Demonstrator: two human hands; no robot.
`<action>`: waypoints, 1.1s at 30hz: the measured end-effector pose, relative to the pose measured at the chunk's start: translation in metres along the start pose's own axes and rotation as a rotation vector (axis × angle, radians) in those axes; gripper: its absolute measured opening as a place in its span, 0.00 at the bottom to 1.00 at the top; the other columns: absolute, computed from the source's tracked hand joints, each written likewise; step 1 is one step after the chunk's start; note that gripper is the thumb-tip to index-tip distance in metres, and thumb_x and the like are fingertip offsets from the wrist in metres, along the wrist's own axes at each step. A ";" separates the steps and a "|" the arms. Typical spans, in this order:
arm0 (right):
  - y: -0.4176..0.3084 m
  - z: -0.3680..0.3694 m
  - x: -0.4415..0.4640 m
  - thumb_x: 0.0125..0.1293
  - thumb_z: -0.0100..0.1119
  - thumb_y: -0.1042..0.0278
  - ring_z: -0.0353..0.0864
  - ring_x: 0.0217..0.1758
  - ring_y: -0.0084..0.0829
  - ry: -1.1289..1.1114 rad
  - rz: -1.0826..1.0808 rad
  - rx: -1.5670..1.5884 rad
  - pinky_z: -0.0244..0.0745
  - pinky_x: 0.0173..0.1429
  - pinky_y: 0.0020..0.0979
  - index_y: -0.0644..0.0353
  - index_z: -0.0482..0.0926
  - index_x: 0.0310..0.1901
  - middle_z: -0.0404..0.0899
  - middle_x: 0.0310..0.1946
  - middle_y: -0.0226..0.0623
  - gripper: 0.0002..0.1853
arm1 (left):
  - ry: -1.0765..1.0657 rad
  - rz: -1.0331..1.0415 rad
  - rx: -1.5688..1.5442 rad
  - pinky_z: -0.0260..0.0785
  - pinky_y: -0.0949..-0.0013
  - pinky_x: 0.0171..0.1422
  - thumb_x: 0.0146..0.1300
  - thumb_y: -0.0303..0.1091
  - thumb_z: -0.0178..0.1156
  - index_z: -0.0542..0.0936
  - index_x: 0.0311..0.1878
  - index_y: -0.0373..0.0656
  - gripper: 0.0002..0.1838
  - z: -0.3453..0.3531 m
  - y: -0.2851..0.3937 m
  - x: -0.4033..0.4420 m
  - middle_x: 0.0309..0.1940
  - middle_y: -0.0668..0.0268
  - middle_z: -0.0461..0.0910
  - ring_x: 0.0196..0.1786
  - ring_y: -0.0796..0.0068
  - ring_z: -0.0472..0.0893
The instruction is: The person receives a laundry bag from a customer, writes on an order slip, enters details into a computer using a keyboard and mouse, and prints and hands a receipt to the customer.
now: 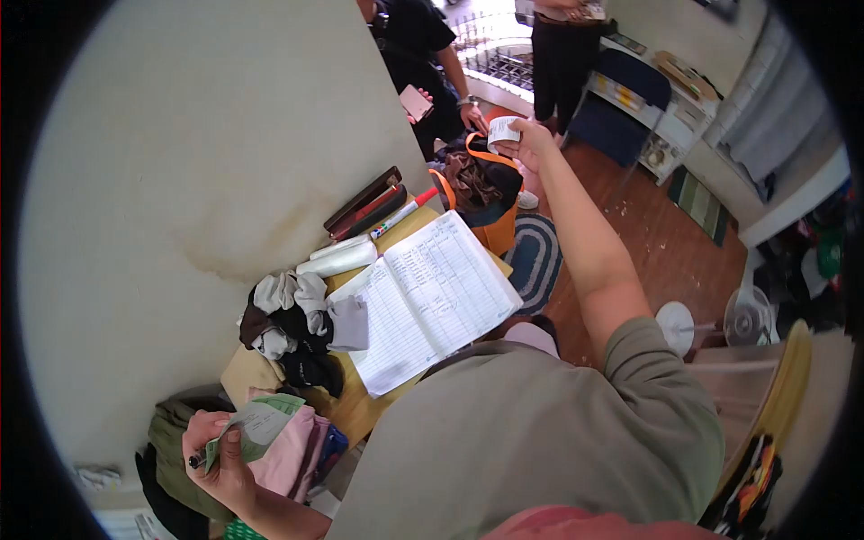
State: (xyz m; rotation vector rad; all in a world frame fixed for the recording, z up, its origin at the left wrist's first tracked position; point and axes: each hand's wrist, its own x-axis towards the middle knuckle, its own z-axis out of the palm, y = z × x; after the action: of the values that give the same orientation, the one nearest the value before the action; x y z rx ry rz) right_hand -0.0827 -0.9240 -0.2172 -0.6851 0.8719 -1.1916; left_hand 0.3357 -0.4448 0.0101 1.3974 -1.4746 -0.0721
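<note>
My right hand [531,146], at the end of an outstretched arm, pinches a curled white printed paper [502,133] above an open black bag with orange trim [486,184]. Down at the left, my left hand [220,459] is closed on a green paper slip [258,425] with writing on it. A dark pen [195,460] pokes out from the same hand. Between my hands, an open notebook [432,297] with handwritten columns lies on the wooden table [355,382]. Folded pink cloth [283,454] lies just beyond my left hand.
Socks [301,315], a white roll [340,257], a marker [403,214] and a dark case [364,200] lie along the wall side. A person [418,67] rests a hand near the bag and holds a phone. Another person [565,63] stands behind. A fan [749,315] stands right.
</note>
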 end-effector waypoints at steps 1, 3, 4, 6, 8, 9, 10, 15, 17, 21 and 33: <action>-0.001 0.000 0.017 0.69 0.48 0.66 0.86 0.50 0.45 -0.031 0.026 0.015 0.81 0.59 0.46 0.67 0.72 0.60 0.82 0.51 0.49 0.21 | 0.021 0.010 0.019 0.64 0.68 0.45 0.60 0.24 0.69 0.77 0.38 0.38 0.08 0.008 0.007 -0.002 0.32 0.60 0.79 0.36 0.71 0.74; -0.003 -0.001 0.053 0.68 0.48 0.66 0.84 0.55 0.48 -0.097 0.079 0.046 0.77 0.63 0.50 0.67 0.70 0.61 0.82 0.52 0.50 0.22 | 0.065 0.033 0.062 0.64 0.67 0.45 0.60 0.25 0.69 0.77 0.37 0.39 0.09 0.029 0.021 -0.007 0.32 0.60 0.79 0.35 0.71 0.74; -0.004 -0.004 0.070 0.67 0.49 0.66 0.82 0.57 0.49 -0.175 0.085 0.077 0.75 0.64 0.51 0.65 0.71 0.61 0.81 0.52 0.49 0.22 | 0.083 0.004 0.026 0.64 0.68 0.45 0.59 0.28 0.71 0.76 0.37 0.39 0.10 0.042 0.029 -0.009 0.32 0.60 0.79 0.35 0.71 0.74; -0.007 -0.010 0.100 0.67 0.49 0.66 0.83 0.53 0.51 -0.249 0.115 0.153 0.74 0.63 0.54 0.64 0.70 0.60 0.80 0.52 0.51 0.22 | 0.169 -0.031 -0.034 0.64 0.68 0.45 0.58 0.29 0.72 0.76 0.36 0.40 0.12 0.082 0.049 -0.014 0.31 0.60 0.78 0.34 0.70 0.75; -0.023 -0.008 0.113 0.66 0.48 0.67 0.81 0.55 0.56 -0.239 0.143 0.224 0.72 0.66 0.58 0.66 0.69 0.60 0.79 0.53 0.55 0.21 | 0.208 0.002 -0.079 0.65 0.68 0.44 0.58 0.31 0.73 0.74 0.36 0.40 0.14 0.122 0.061 -0.013 0.30 0.61 0.77 0.33 0.70 0.75; -0.027 -0.011 0.115 0.66 0.48 0.67 0.80 0.56 0.57 -0.252 0.160 0.242 0.71 0.67 0.58 0.66 0.69 0.59 0.79 0.54 0.55 0.21 | 0.241 -0.013 -0.113 0.66 0.68 0.43 0.59 0.31 0.73 0.74 0.37 0.40 0.14 0.141 0.067 -0.015 0.30 0.61 0.77 0.33 0.70 0.75; -0.032 -0.013 0.118 0.66 0.48 0.67 0.80 0.57 0.58 -0.266 0.175 0.263 0.70 0.68 0.58 0.66 0.69 0.59 0.78 0.54 0.56 0.21 | 0.274 -0.023 -0.145 0.66 0.69 0.43 0.59 0.32 0.73 0.74 0.37 0.40 0.15 0.161 0.074 -0.017 0.30 0.61 0.76 0.33 0.70 0.75; -0.050 -0.037 0.158 0.67 0.48 0.68 0.79 0.60 0.57 -0.309 0.223 0.261 0.72 0.68 0.57 0.68 0.70 0.60 0.79 0.55 0.55 0.22 | 0.633 -0.402 -0.513 0.71 0.69 0.46 0.60 0.31 0.72 0.76 0.43 0.39 0.15 0.264 0.099 -0.036 0.37 0.60 0.81 0.38 0.71 0.78; -0.049 -0.050 0.178 0.68 0.48 0.68 0.80 0.60 0.55 -0.309 0.248 0.232 0.75 0.66 0.55 0.67 0.69 0.61 0.79 0.56 0.54 0.22 | 0.661 -0.511 -0.510 0.72 0.69 0.49 0.61 0.29 0.71 0.76 0.46 0.38 0.14 0.297 0.108 -0.038 0.39 0.63 0.82 0.39 0.75 0.79; -0.055 -0.066 0.201 0.69 0.47 0.69 0.80 0.59 0.55 -0.292 0.264 0.252 0.78 0.63 0.55 0.69 0.68 0.61 0.78 0.56 0.55 0.21 | 0.740 -0.578 -0.506 0.72 0.72 0.48 0.65 0.25 0.68 0.78 0.43 0.39 0.08 0.336 0.113 -0.037 0.37 0.67 0.82 0.37 0.80 0.78; -0.048 -0.084 0.223 0.73 0.44 0.67 0.76 0.64 0.55 -0.318 0.340 0.316 0.75 0.68 0.52 0.68 0.65 0.66 0.74 0.61 0.55 0.22 | 0.887 -0.546 -0.506 0.75 0.65 0.57 0.68 0.27 0.65 0.78 0.48 0.37 0.09 0.321 0.132 -0.052 0.44 0.62 0.84 0.46 0.72 0.82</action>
State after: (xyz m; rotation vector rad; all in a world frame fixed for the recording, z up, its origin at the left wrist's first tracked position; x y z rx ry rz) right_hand -0.1498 -1.1524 -0.2667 -0.4306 0.4928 -0.8583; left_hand 0.0128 -0.5497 -0.0780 1.1352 -0.2922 -0.1349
